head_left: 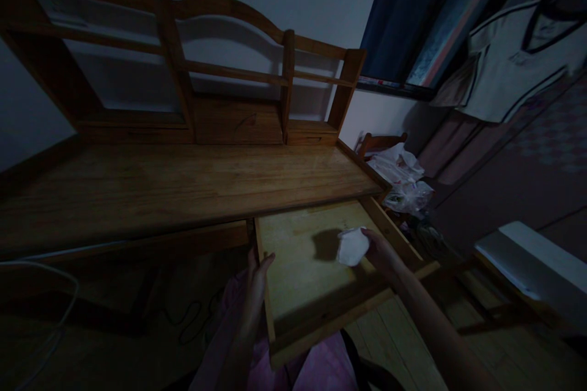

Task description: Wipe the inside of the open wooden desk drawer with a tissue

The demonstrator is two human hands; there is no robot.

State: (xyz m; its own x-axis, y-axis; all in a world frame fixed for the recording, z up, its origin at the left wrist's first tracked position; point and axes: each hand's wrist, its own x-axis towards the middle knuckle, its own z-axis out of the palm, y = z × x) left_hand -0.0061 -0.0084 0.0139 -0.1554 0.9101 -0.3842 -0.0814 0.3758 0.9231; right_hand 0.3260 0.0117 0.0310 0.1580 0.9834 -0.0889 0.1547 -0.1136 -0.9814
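The right hand (380,250) clamps a crumpled white cloth (352,246) inside the smooth wooden drawer (302,269); left hand (257,270) fingers grip the drawer's left edge.

The pulled-out drawer (298,269) is open from above (floor mostly bare); the worktop (183,189) overhangs its rear, and a bag-laden chair (381,142) crowds its right

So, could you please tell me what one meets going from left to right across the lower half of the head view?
White cable, left hand gripping the edge of the drawer, white cloth, right hand holding it, white board.
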